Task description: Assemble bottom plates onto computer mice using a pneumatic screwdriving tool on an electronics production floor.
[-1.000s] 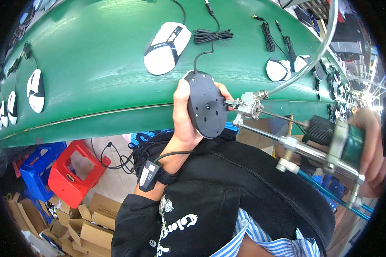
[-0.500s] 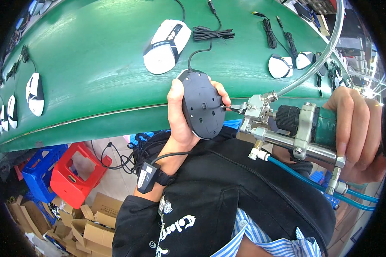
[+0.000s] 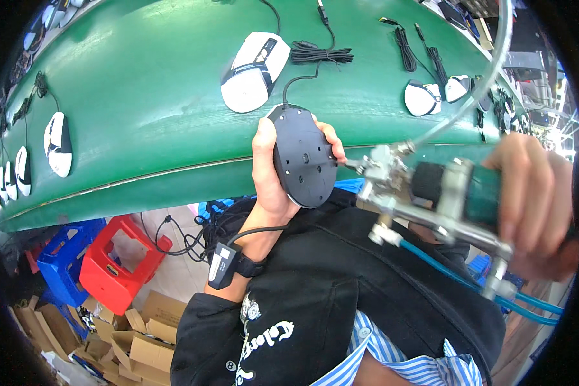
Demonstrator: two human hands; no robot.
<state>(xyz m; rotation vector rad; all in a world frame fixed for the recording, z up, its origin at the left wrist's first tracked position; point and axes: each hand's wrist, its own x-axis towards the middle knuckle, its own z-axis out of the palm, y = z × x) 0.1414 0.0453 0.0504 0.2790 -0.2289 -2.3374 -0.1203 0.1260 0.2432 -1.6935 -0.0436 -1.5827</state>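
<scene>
My left hand (image 3: 273, 174) is closed around a computer mouse (image 3: 305, 151) with its dark underside turned up; several small holes show in it. From its front a cable runs to a tied black bundle (image 3: 321, 54). My right hand (image 3: 531, 199) grips the green body of a power screwdriver (image 3: 482, 196), blurred by motion. The tool lies sideways, its metal head (image 3: 383, 166) toward the mouse. Its thin tip is at the mouse's right edge, by my left fingertips; whether it touches, I cannot tell.
On the green work surface lie a white-and-black mouse (image 3: 254, 74), another at left (image 3: 58, 145) and more at right (image 3: 422, 98). A clear tube (image 3: 479, 90) and blue hoses (image 3: 441, 267) run from the tool. Below stand a red stool (image 3: 119, 264), a blue stool (image 3: 71, 257) and cardboard boxes (image 3: 145, 347).
The screwdriver and my right hand have blurred and shifted slightly left. The mouse in my left hand has stayed almost in place, while the surroundings at left have shifted a little right.
</scene>
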